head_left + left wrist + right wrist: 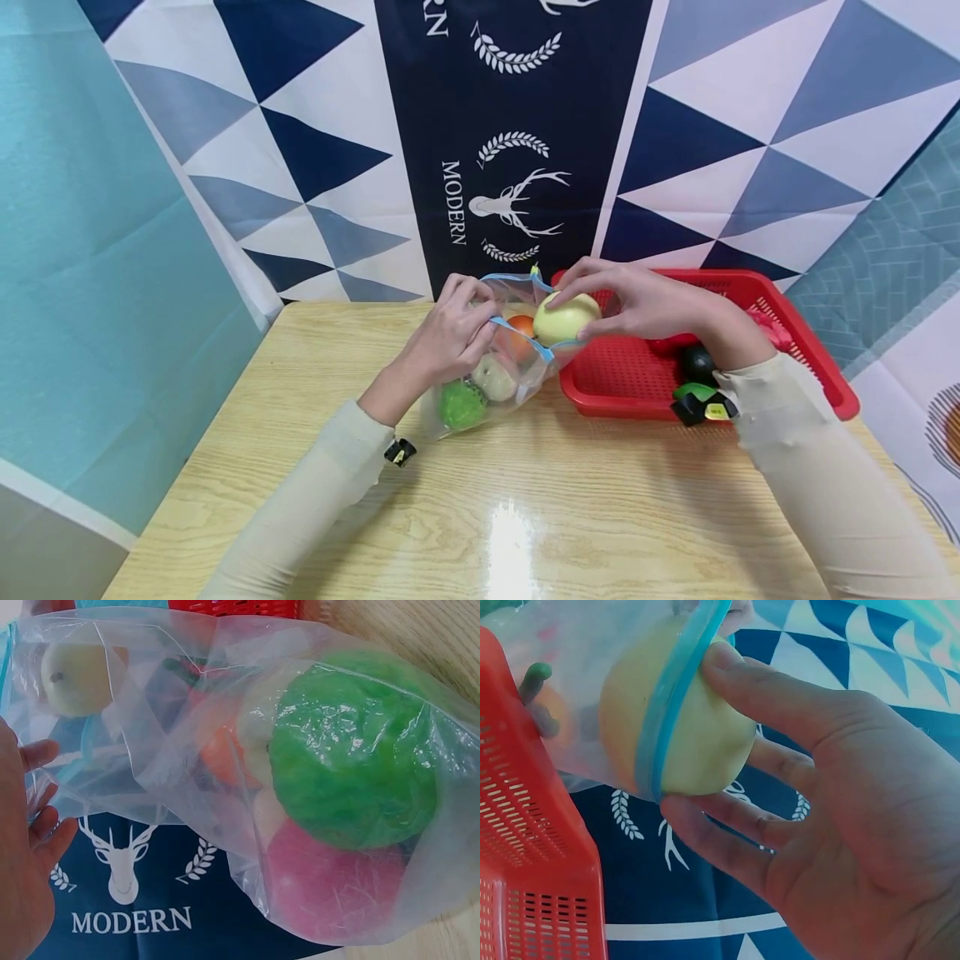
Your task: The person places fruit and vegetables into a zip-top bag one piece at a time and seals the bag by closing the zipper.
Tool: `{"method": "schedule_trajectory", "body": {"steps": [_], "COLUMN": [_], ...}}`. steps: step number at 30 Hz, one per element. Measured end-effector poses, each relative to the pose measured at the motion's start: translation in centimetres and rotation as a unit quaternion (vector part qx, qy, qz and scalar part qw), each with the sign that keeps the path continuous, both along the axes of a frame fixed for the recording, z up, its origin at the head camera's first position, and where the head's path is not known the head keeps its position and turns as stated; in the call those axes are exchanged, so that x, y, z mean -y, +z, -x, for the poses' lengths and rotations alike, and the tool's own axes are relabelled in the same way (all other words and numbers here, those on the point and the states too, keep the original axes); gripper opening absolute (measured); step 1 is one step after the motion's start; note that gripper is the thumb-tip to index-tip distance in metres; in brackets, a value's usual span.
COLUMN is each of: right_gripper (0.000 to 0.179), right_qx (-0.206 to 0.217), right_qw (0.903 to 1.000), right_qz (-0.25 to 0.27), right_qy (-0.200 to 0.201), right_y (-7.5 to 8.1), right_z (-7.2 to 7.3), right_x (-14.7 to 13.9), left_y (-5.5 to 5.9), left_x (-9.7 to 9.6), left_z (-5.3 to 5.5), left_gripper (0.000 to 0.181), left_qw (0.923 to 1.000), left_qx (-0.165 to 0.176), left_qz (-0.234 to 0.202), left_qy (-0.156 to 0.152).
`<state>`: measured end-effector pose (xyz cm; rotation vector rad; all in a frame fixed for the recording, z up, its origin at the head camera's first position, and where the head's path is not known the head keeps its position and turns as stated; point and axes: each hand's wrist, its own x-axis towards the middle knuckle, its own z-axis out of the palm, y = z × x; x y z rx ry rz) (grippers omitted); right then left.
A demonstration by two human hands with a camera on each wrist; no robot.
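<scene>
A clear zip bag (534, 385) with a blue zip edge lies tilted on the table, its mouth spread. My left hand (457, 329) pinches the blue edge at the bag's left side. My right hand (637, 300) holds a large pale yellow fruit (566, 318) between thumb and fingers, partly inside the mouth. The right wrist view shows the blue zip strip (656, 727) crossing this yellow fruit (712, 742). Inside the bag are a green leafy ball-shaped vegetable (352, 750), a pink round item (330, 881), an orange item (521, 333) and a pale round fruit (494, 377).
To the right of the bag stands a red plastic basket (615, 379). It holds a dark round item (697, 364), a green item (696, 392) and a pink-red item (771, 329). A patterned cloth (517, 108) hangs behind the wooden table (435, 517).
</scene>
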<state>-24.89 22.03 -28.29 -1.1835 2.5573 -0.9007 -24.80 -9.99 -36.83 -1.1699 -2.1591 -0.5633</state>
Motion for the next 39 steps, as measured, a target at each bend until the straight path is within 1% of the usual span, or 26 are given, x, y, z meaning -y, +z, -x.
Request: {"method": "schedule_trajectory", "body": {"steps": [5,9,14,17,26,29,35,39], "right_gripper": [0.048,0.049,0.054,0.055,0.054,0.055,0.049,0.050], "right_qx": [-0.008,0.000,0.004,0.002,0.014,0.011,-0.001,-0.011], "right_qw": [0.9998,0.9997,0.9994,0.9990,0.9973,0.9959,0.9929,0.9893], "right_qz": [-0.016,-0.024,-0.031,-0.037,-0.030,-0.041,-0.059,-0.091], "right_qy": [0.002,0.001,-0.015,-0.025,-0.065,-0.080,-0.103,-0.114], "right_y": [-0.2,-0.4,-0.5,-0.5,-0.8,-0.8,-0.9,-1.2], "right_z": [0.1,0.1,0.2,0.3,1.0,1.2,1.5,1.9], "right_x": [0.1,0.2,0.1,-0.1,-2.2,-3.1,-4.5,-5.2], "left_y": [-0.1,-0.2,-0.1,-0.1,-0.1,-0.1,-0.1,-0.1], "left_x": [0.0,0.0,-0.1,0.0,0.0,0.1,0.0,0.0], "left_z": [-0.1,0.0,0.1,0.1,0.1,0.1,0.1,0.0], "left_gripper": [0.023,0.023,0.023,0.024,0.025,0.025,0.024,0.024], "left_qw": [1.0000,0.9999,0.9998,0.9998,0.9999,0.9999,0.9999,0.9999], "left_qx": [-0.004,-0.010,-0.018,-0.018,-0.016,-0.015,-0.013,-0.013], "left_qz": [0.005,0.004,0.001,0.000,0.003,0.003,0.004,0.004], "left_qy": [0.003,0.002,-0.002,-0.002,0.001,0.001,0.001,0.000]}}
